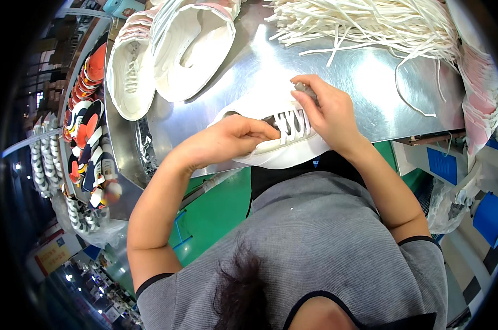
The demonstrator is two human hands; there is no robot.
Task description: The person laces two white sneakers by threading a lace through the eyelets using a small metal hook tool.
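White shoe [276, 158] lay at table's [381, 104] near edge | worker's left hand [235, 137]: fingers together against it, pinch unclear | right hand [328, 110]: thumb, forefinger pinched grey tool [308, 92] | lace [285, 129] crossed several rows; lacing looked well along, remainder hidden

Shoe workshop | metal table [386, 102] | near: laced upper [279, 157] | far left: stacked uppers [165, 66] | far right: laces [370, 27] | left: shoes [90, 129]
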